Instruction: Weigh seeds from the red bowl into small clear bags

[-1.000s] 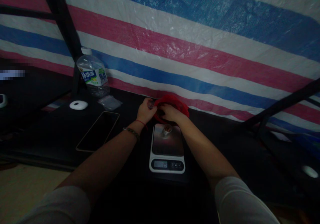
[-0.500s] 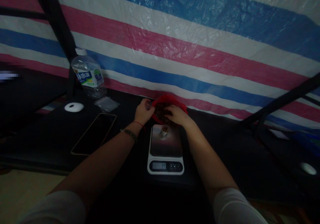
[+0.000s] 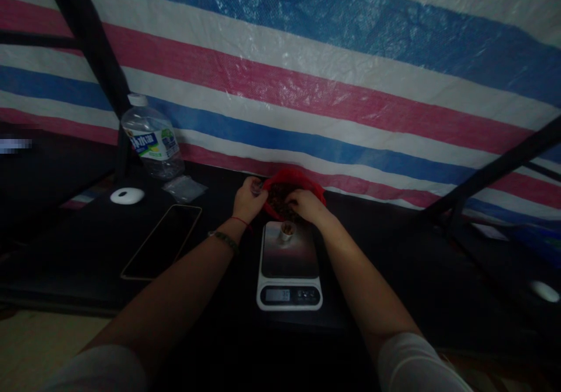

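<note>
A red plastic bag (image 3: 293,177) stands open behind the scale, with small dark brown pieces inside. My right hand (image 3: 307,206) reaches into its mouth, fingers bent together among the pieces; what they pinch is too dark to make out. At the bag's left edge, my left hand (image 3: 249,199) is closed around a small clear object (image 3: 256,187), its thumb against the bag's rim. On the metal plate of the white digital kitchen scale (image 3: 289,263) sits a small round cup (image 3: 286,232) with brown pieces in it. The display is lit, its digits blurred.
To the left on the black table (image 3: 79,246) are a phone (image 3: 162,243), a white oval device (image 3: 127,196), a clear plastic bag (image 3: 184,188) and a large clear bottle (image 3: 151,138). Striped sheeting (image 3: 280,82) hangs behind. Another white object (image 3: 544,291) lies far right.
My right hand's fingers have drawn closer together inside the red bag. My left hand keeps its hold at the bag's edge. The camera view has shifted slightly.
</note>
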Demonstrator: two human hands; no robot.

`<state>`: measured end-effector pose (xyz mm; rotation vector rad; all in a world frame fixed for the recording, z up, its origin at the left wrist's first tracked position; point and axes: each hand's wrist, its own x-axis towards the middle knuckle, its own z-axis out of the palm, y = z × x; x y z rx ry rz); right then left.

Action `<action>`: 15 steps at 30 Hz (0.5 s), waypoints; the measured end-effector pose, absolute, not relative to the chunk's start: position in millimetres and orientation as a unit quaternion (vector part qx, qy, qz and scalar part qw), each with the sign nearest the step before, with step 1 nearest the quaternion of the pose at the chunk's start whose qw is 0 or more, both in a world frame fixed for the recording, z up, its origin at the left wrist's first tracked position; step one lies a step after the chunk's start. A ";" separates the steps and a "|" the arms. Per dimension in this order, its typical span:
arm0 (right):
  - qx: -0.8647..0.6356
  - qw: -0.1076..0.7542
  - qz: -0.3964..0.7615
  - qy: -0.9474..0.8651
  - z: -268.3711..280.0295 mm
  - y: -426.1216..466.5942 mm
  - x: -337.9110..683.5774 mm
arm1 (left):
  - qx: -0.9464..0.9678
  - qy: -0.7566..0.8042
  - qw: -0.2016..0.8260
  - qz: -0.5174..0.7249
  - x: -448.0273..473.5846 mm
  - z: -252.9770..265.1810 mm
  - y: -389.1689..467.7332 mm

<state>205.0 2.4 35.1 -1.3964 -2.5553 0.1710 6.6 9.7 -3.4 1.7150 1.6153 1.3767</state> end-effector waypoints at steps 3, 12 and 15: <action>-0.464 0.139 0.065 -0.872 35.7 0.2 206.1 | 0.615 0.577 0.210 0.494 6.5 -4.5 10.2; -0.496 0.053 0.071 -0.864 32.4 -2.0 201.3 | 0.618 0.570 0.209 0.500 7.0 -6.5 11.9; -0.492 0.057 0.056 -0.867 34.1 -1.0 199.3 | 0.617 0.570 0.213 0.499 6.8 -6.0 12.0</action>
